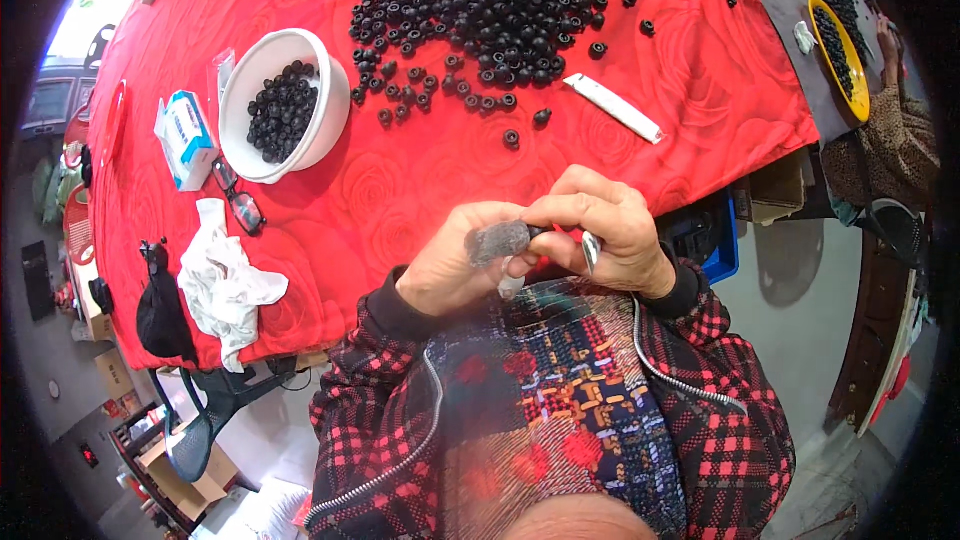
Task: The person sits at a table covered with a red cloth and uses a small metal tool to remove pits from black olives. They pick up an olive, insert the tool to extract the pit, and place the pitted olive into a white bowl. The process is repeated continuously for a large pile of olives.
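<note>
Above my lap, by the near edge of the red cloth, my two hands meet. My left hand (445, 265) is closed around a dark grey, blurred piece (500, 242) whose kind I cannot make out. Something white (511, 287) wraps one fingertip below it. From the right, my right hand (615, 225) pinches at the end of the grey piece, where a small black part shows between the fingers. A short, shiny metal blade-like tool (592, 252) sticks out of my right hand. Many loose black ring-shaped parts (500, 15) lie heaped on the cloth farther away.
A white bowl (335, 115) holding black parts stands at the left. Near it are a blue-and-white box (186, 140), eyeglasses (240, 202), a white cloth (225, 280) and a black pouch (162, 310). A long white packet (613, 108) lies right of centre. A yellow tray (862, 105) sits far right.
</note>
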Demonstrator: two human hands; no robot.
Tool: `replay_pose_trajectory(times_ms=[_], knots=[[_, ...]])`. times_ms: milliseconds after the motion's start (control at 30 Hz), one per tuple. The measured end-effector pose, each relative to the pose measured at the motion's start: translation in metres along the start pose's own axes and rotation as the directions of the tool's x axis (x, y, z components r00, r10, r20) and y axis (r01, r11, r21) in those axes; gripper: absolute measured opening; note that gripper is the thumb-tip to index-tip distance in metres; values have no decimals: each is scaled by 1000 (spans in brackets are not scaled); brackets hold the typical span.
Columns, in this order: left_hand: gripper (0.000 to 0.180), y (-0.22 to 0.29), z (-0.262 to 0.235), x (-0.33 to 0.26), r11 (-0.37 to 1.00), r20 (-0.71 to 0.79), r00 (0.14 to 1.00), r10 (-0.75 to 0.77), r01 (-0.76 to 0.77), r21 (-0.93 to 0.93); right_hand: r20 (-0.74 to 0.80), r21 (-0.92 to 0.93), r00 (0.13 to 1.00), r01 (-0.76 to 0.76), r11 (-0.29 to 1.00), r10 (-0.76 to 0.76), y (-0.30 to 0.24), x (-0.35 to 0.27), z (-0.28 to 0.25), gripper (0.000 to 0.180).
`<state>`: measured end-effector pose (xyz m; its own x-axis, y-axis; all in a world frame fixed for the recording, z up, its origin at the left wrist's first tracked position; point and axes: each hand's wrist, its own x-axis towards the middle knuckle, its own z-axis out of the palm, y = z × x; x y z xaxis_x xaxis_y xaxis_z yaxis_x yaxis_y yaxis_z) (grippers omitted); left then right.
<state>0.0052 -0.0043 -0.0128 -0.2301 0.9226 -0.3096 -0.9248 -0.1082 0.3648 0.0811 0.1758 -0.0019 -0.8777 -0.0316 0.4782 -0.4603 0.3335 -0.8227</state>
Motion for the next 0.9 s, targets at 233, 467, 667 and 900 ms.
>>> replay_pose_trajectory(times_ms=[233, 467, 667, 900], knots=[[18, 4, -5, 1, 992, 19, 1000, -16, 13, 128, -25, -30, 999, 34, 999, -35, 1, 3, 0, 29], [16, 1, -2, 7, 999, -119, 993, -5, 9, 33, -38, -71, 997, 66, 995, -69, 7, 1, 2, 32], [13, 7, -9, 1, 979, -43, 996, -79, 86, 187, -44, -29, 995, 89, 996, -90, 3, 4, 3, 32], [16, 11, -3, -1, 982, -36, 992, -119, 123, 144, -61, -165, 955, 277, 947, -290, 2, 7, 4, 26]])
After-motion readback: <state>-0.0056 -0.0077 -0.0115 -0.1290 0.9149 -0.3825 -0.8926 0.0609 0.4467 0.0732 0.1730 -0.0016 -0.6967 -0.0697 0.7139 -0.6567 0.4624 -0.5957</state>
